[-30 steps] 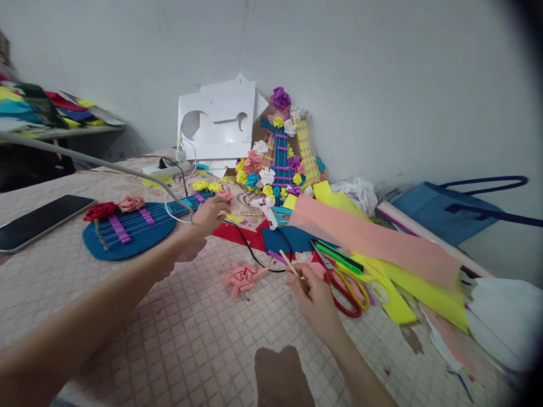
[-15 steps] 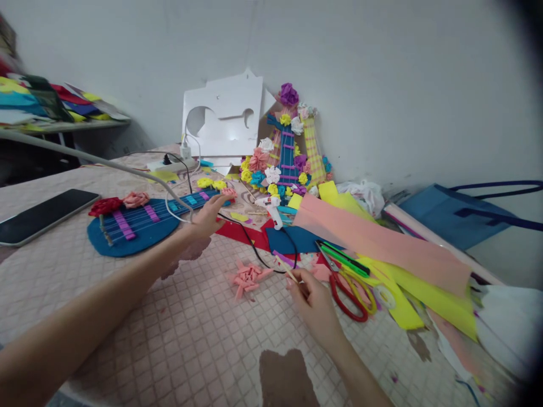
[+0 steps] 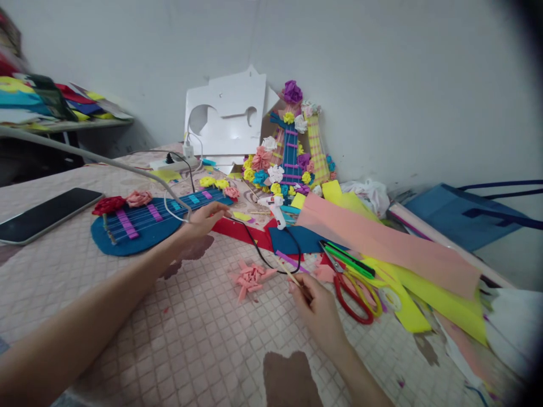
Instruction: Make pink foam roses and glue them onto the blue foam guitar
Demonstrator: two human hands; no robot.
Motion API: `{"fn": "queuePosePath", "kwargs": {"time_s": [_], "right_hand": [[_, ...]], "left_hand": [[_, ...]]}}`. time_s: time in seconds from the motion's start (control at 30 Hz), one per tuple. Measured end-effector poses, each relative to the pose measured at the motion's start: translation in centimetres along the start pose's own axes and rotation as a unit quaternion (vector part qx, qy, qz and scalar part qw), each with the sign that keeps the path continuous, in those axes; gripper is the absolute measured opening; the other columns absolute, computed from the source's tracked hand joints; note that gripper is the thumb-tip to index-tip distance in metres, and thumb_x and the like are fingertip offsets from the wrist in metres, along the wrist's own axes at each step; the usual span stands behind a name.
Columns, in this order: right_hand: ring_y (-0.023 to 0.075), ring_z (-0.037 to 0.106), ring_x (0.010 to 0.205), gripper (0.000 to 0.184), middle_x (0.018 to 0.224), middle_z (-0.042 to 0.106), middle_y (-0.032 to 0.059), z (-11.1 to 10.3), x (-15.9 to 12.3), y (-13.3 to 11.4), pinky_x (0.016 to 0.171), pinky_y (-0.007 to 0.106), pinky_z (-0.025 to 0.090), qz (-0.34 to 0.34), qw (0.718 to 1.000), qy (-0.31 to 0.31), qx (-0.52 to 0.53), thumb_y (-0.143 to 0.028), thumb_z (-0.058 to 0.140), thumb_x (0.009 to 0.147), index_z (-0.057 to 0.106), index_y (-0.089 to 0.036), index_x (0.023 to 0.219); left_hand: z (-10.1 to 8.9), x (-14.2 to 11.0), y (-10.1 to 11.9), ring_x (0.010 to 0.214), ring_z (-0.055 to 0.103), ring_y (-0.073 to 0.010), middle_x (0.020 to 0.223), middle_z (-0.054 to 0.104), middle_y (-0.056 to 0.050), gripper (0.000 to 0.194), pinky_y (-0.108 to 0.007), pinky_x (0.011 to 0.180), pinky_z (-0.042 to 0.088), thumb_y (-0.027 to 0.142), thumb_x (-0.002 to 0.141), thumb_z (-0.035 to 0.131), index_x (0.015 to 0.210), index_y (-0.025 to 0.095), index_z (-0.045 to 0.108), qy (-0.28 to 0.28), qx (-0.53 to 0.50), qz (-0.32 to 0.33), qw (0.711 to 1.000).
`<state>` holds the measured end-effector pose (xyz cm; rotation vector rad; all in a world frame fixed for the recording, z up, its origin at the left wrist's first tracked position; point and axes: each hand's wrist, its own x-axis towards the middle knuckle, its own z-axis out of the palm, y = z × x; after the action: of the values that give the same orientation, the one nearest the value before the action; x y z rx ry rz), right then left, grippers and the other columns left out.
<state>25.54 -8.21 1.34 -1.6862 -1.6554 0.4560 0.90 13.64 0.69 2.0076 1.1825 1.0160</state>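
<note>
My left hand (image 3: 207,219) is open, its fingers stretched out at the near edge of a blue paper guitar (image 3: 139,229); whether it touches the neck I cannot tell. A pink paper flower (image 3: 231,192) and yellow flowers (image 3: 214,182) sit at the guitar's far end, with red (image 3: 109,206) and pink ones on its body. Pinched in my right hand (image 3: 316,302) is a thin wooden stick (image 3: 289,272), pointing up and left. Just left of it, a loose pink crepe-paper flower (image 3: 250,278) lies on the tablecloth.
A white glue gun (image 3: 275,209) with a black cord stands beyond my hands. Red-handled scissors (image 3: 354,299), a green cutter (image 3: 350,260) and pink and yellow paper strips (image 3: 390,243) lie right. A phone (image 3: 48,213) rests left; a white cable (image 3: 106,161) crosses above the guitar.
My left hand has drawn down from the pink flower at the guitar's end, leaving that flower in full view. My right hand keeps the stick in nearly the same place. The view has shifted slightly.
</note>
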Motion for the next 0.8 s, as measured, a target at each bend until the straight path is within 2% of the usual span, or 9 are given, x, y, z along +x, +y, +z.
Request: {"fn": "queuePosePath", "kwargs": {"time_s": [0.13,0.3,0.37,0.43,0.5,0.53,0.6,0.67,0.8], "right_hand": [[0.0156,0.055,0.063,0.016,0.074,0.062,0.0019,0.1,-0.2,0.1,0.056,0.024,0.039,0.001,1.0,-0.004,0.004,-0.027,0.046,0.088,0.06,-0.018,0.088],[0.0148,0.056,0.063,0.017,0.076,0.062,0.0011,0.3,-0.4,-0.1,0.058,0.024,0.04,0.011,1.0,-0.004,0.013,-0.031,0.044,0.091,0.056,-0.019,0.094],[0.015,0.057,0.064,0.017,0.077,0.062,0.0011,0.4,-0.4,-0.2,0.06,0.024,0.041,0.006,1.0,-0.004,0.009,-0.03,0.043,0.092,0.056,-0.02,0.093],[0.0154,0.058,0.068,0.016,0.079,0.063,0.0017,0.6,-0.5,-0.2,0.063,0.025,0.042,-0.003,1.0,-0.006,0.007,-0.029,0.043,0.092,0.057,-0.02,0.093],[0.0158,0.06,0.072,0.016,0.083,0.064,0.0024,0.9,-0.5,-0.2,0.066,0.025,0.043,-0.011,1.0,-0.005,0.008,-0.028,0.044,0.091,0.058,-0.02,0.093],[0.0158,0.06,0.072,0.015,0.083,0.064,0.0025,1.0,-0.5,-0.2,0.067,0.025,0.044,-0.012,1.0,-0.003,0.009,-0.027,0.045,0.091,0.058,-0.02,0.092],[0.0156,0.06,0.073,0.015,0.084,0.064,0.0026,1.3,-0.5,-0.1,0.066,0.025,0.044,-0.014,1.0,0.001,0.011,-0.027,0.046,0.091,0.059,-0.02,0.092],[0.0155,0.06,0.072,0.014,0.083,0.064,0.0024,1.5,-0.5,0.0,0.066,0.025,0.044,-0.016,1.0,0.005,0.013,-0.026,0.046,0.09,0.059,-0.02,0.092],[0.0155,0.059,0.07,0.013,0.081,0.063,0.0024,1.7,-0.4,-0.1,0.064,0.026,0.045,-0.025,0.999,0.017,0.011,-0.024,0.046,0.089,0.058,-0.02,0.091]], "left_hand": [[0.1,-0.2,0.2,0.086,0.065,-0.0203,0.089,0.072,-0.009,0.037,-0.03,0.073,0.049,0.039,0.088,0.033,0.094,0.016,0.061,-0.011,-0.006,-0.004,1.0],[0.3,-0.5,0.1,0.065,0.062,-0.0181,0.067,0.066,-0.005,0.036,-0.026,0.058,0.045,0.045,0.084,0.044,0.074,0.015,0.062,-0.025,0.052,-0.002,0.998],[0.1,-0.9,0.3,0.06,0.059,-0.0182,0.06,0.062,-0.004,0.033,-0.026,0.056,0.043,0.042,0.083,0.047,0.073,0.014,0.063,-0.027,0.087,-0.005,0.996],[-0.1,-1.5,0.8,0.07,0.061,-0.021,0.07,0.066,-0.006,0.027,-0.03,0.064,0.045,0.035,0.083,0.049,0.086,0.015,0.067,-0.027,0.125,0.006,0.992],[-0.2,-2.1,1.5,0.097,0.059,-0.0256,0.104,0.066,-0.009,0.033,-0.034,0.08,0.044,0.03,0.082,0.052,0.112,0.02,0.061,-0.025,0.171,0.04,0.984],[-0.3,-2.3,1.8,0.103,0.057,-0.0263,0.114,0.063,-0.009,0.035,-0.034,0.083,0.043,0.029,0.082,0.054,0.116,0.022,0.059,-0.035,0.187,0.056,0.98],[-0.2,-2.7,2.5,0.104,0.057,-0.0257,0.119,0.06,-0.008,0.031,-0.033,0.081,0.044,0.03,0.086,0.049,0.114,0.022,0.06,-0.06,0.27,0.085,0.957],[-0.1,-2.9,3.0,0.101,0.058,-0.024,0.114,0.062,-0.008,0.027,-0.032,0.078,0.045,0.029,0.089,0.046,0.109,0.021,0.062,-0.075,0.318,0.111,0.939],[0.0,-2.9,3.8,0.091,0.061,-0.0221,0.1,0.065,-0.008,0.02,-0.028,0.068,0.046,0.026,0.088,0.047,0.084,0.016,0.065,-0.084,0.325,0.119,0.935]]}}
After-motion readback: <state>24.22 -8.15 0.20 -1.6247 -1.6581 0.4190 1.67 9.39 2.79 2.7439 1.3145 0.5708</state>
